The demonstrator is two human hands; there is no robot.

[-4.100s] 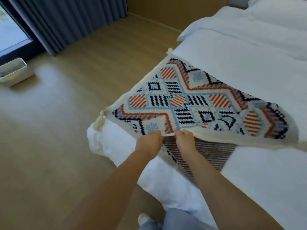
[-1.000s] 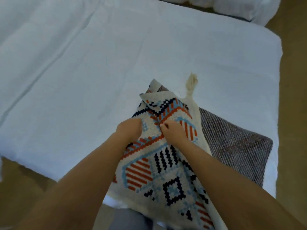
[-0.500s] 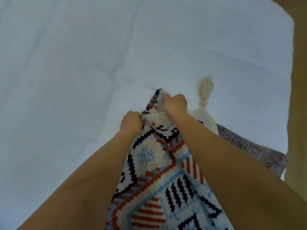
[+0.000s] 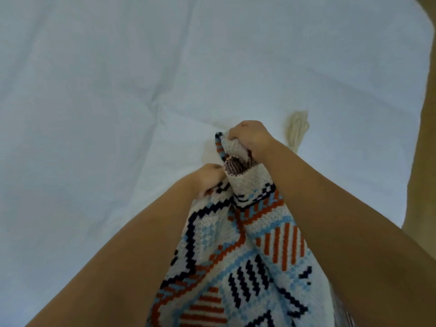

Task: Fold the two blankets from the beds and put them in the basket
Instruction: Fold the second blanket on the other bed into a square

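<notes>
Head view looked straight down on a white bed [image 4: 99, 119]. The patterned blanket [image 4: 236, 260] hung bunched between both forearms, above the sheet. The right hand [image 4: 250, 140] was farther out, its fingers clamped on the blanket's top edge; the left hand [image 4: 207, 178], just beside it, pinched the same fabric. A cream tassel [image 4: 297, 126] lay on the bed near the right hand.

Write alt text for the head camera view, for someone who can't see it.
Two bare hands grip the top edge of a patterned blanket in cream, blue, orange and black, the right hand higher than the left hand, above a white bed. A cream tassel lies on the sheet just right of the hands.
</notes>
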